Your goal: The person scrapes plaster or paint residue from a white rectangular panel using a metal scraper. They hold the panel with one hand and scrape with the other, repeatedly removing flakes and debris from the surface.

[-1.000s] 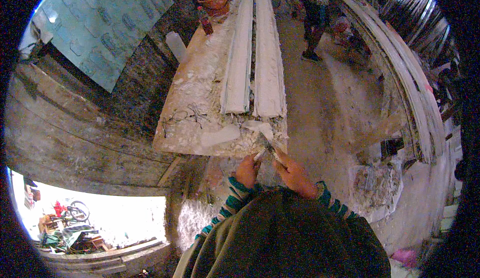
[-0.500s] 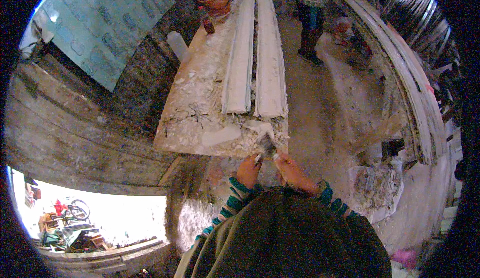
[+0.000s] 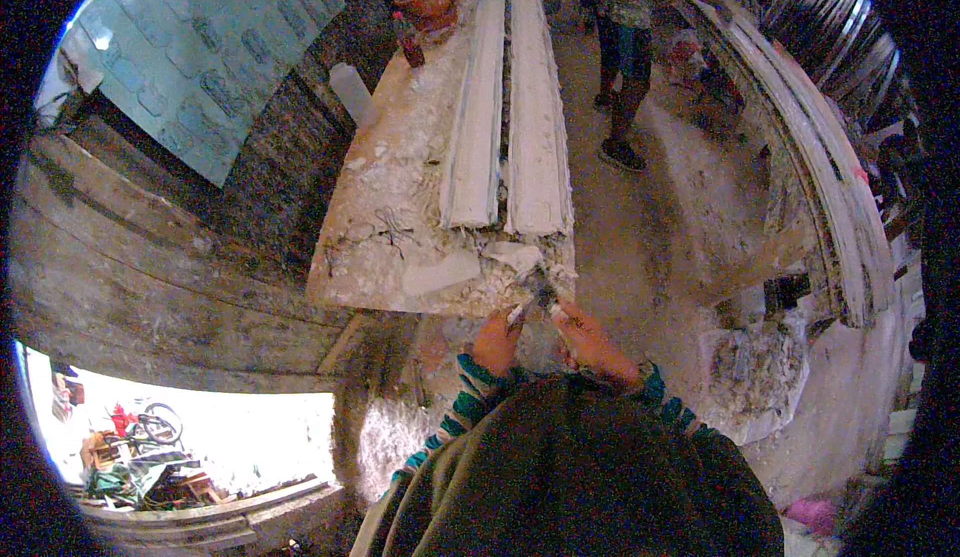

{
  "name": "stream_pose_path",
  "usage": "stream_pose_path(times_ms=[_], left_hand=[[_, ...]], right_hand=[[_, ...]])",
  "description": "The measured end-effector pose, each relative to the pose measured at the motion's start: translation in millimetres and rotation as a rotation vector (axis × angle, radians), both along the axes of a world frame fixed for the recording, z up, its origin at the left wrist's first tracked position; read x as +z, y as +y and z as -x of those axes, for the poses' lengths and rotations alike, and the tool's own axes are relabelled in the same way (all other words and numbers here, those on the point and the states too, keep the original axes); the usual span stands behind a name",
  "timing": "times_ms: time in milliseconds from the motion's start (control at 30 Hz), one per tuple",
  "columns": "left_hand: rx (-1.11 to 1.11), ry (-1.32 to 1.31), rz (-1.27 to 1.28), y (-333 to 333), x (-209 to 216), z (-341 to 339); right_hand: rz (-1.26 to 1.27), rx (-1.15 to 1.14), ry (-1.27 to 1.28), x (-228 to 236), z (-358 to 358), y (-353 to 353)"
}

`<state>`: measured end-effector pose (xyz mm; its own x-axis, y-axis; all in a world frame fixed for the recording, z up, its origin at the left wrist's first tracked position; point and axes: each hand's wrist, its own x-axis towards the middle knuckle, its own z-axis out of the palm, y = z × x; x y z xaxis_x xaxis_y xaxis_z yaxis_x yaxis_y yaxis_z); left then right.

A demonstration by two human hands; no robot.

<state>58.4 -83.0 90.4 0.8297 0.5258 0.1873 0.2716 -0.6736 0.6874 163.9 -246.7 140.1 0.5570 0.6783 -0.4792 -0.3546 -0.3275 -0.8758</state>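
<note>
Both my hands are close together at the near end of a long plaster-covered table [image 3: 365,257]. My left hand [image 3: 499,333] is closed, its fingers pointing to the table's near edge. Beside it my right hand [image 3: 573,325] is closed too. Between and just beyond my fingertips is a small dark grey, plaster-smeared thing [image 3: 538,285]; its kind is too blurred to tell. A pale lump of plaster [image 3: 514,255] lies right beyond it. Two long white plaster mouldings [image 3: 474,157] run side by side away from me, their near ends just past the lump.
A white flat piece [image 3: 440,274] lies left of my hands. Farther back are a white container [image 3: 350,92], a red bottle [image 3: 410,45] and an orange basin [image 3: 432,7]. Another person [image 3: 622,57] stands in the aisle to the right, near more long mouldings [image 3: 805,132].
The other person has stepped nearer along the aisle, and a foot shows lower in view. My hands have barely moved and stay together at the dark thing.
</note>
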Motion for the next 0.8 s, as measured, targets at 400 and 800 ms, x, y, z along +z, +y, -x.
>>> stream_pose_path(times_ms=[400, 800], left_hand=[[-0.022, 0.183, 0.129, -3, 15, -1], [0.018, 0.372, 0.106, 1, 16, -2]], right_hand=[[-0.109, 0.069, 0.095, -6, -3, -3], [-0.025, 0.332, 0.158, 28, -5, -9]])
